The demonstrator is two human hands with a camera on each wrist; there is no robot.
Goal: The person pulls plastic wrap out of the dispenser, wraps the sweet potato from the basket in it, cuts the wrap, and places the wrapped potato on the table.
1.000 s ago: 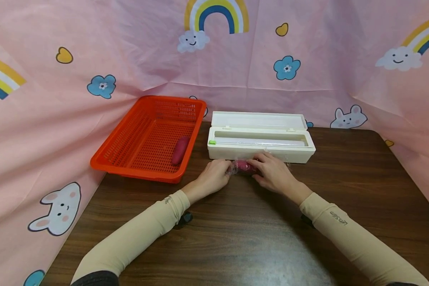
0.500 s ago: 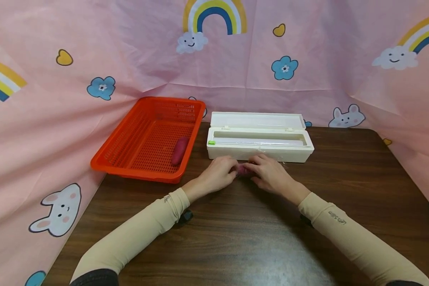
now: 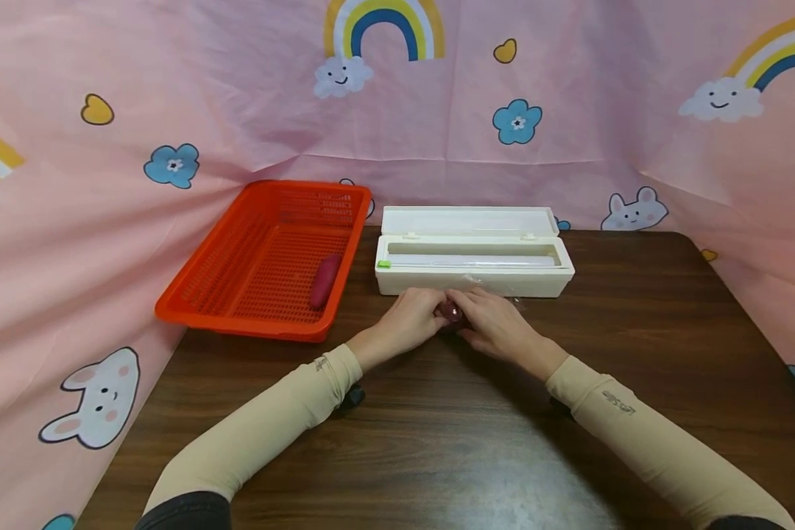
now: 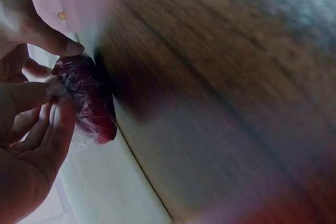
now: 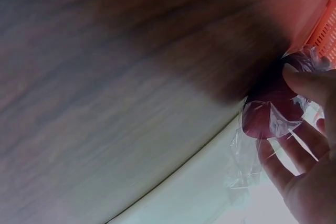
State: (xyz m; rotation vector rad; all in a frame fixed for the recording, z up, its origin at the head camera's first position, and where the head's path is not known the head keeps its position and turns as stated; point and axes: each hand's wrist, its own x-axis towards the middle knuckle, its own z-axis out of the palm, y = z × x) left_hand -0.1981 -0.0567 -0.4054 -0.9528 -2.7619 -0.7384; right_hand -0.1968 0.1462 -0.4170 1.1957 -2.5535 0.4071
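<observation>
Wrapped sweet potato [image 4: 94, 100] is held between the two hands, just to the near side of the white box [image 3: 473, 283]; whether it rests on the dark wood surface [image 3: 437, 442] or is slightly lifted cannot be told. That surface looks smooth and glossy, so a slackened hold could let the rounded shape roll away to the near side. Over on the left, well apart, the orange basket [image 3: 238, 324] with a second sweet potato [image 3: 325, 281] inside seems little at risk. With its lid raised, the box stands so close that a push toward the far side might nudge it. Loose clear film [image 5: 244, 163] trails on the box side; being thin and slack, it could cling to fingers, snag or bunch into a lump. Both forearms, in beige sleeves [image 3: 265, 434], reach in from near left and near right and converge. The left hand [image 3: 407, 316] bends inward, thumb and finger pinching gathered film; the right hand [image 3: 497, 322] steadies the other end, thumb on the near side, fingers curled at the far side.
</observation>
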